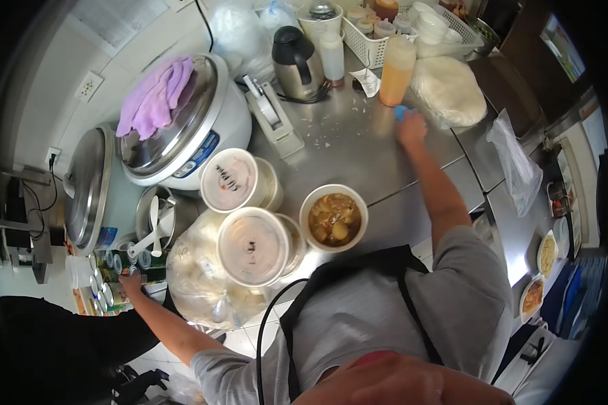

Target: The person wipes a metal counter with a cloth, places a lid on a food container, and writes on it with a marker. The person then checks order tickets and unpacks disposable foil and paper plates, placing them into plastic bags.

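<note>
Nearest: grey shirt (365, 324), cut off at bottom border.
Bowl (363, 217) of brown stew (336, 219): stands lidless at near side of desk (392, 175); round from above, so shows no long axis. Just left, two lidded tubs (253, 246), marked by hand on top; partly hide further containers behind. Left of these, bulging plastic bag (196, 270); contents blurred.

Left hand (130, 280): reaches out leftward to a cluster of cans (119, 261). Fingertips at a dark can; cannot tell whether closed on it or merely resting. Most can bodies hidden behind one another; labels too small to read.

Right hand (413, 127): stretched forward and right over desk, fingers together, clamped on blue cloth (401, 112). Pokes out of fist on far left side, toward base of orange bottle (396, 71). Remainder covered by fingers; full length and true long axis cannot be told. Whether touching bottle: unclear.

Further off: tape dispenser (273, 121), long axis running from far left to near right; rice cooker (219, 128) with purple cloth (157, 94) draped across lid; upright thermos jug (296, 67), handle facing right and nearward. Farthest: white basket (365, 44) of bottles, crowded and partly hidden. Corners lost in dark lens ring.
</note>
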### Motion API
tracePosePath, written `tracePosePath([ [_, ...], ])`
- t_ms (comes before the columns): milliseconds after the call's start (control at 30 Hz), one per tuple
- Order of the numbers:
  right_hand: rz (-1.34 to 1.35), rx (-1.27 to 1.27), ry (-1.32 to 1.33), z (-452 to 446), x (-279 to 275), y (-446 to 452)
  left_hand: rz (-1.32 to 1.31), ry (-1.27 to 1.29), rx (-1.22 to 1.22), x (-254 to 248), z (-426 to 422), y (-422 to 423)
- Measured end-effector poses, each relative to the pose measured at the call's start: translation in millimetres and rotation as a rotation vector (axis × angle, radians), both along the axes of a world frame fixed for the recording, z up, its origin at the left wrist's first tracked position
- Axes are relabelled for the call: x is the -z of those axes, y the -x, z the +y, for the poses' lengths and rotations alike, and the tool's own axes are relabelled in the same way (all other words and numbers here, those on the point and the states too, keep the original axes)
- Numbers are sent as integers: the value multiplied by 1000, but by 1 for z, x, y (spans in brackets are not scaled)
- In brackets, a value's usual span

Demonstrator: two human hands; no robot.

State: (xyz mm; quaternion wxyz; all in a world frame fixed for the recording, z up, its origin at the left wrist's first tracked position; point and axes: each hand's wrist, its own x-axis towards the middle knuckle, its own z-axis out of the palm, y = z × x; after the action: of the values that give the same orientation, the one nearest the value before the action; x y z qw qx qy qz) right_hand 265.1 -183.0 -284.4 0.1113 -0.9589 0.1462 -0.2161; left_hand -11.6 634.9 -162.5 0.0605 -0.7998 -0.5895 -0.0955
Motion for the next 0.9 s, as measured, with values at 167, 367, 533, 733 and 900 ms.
tracePosePath([
  [167,244,-560,100,74,5,19,-221,194,538,-100,-109,-14],
  [367,101,-1117,-216,48,-6,16,-362,440,791,-212,-388,-108],
  [533,76,-1147,-430,-39,11,-8,-423,631,1172,-162,-511,-238],
  [733,-116,-1103,-398,-137,-12,4,-341,1006,1120,-53,-642,-348],
  [900,-143,-1055,-304,-136,-14,7,-348,949,967,44,-683,-412],
])
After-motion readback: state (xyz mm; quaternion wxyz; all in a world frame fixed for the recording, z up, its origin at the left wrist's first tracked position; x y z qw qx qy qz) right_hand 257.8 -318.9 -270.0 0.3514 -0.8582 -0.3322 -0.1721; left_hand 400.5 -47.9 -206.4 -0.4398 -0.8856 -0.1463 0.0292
